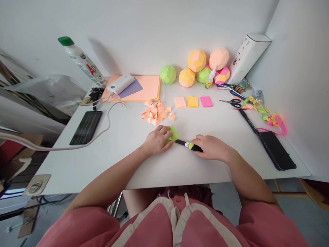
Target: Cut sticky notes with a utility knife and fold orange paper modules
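Note:
My left hand (pixel 159 140) rests on the white table, its fingers closed on a small lime-green paper square (pixel 174 133) that looks folded. A utility knife (pixel 188 144) with a dark blade and a black and yellow-green handle is gripped in my right hand (pixel 212 147). Its blade points left and meets the lower edge of the green paper by my left fingertips. Just beyond my left hand lies a heap of folded peach paper pieces (pixel 155 112). Farther back are stacks of peach (pixel 180 102), yellow (pixel 192 102) and pink paper squares (pixel 206 101).
Several faceted paper balls (pixel 168 74) stand along the back wall near a small glue bottle (pixel 210 78). Scissors (pixel 232 102), paper scraps (pixel 273 118) and a black phone-like case (pixel 276 151) lie right. At left are a phone (pixel 86 127), a cable (pixel 109 120), a power bank (pixel 120 84) and a spray can (pixel 82 61).

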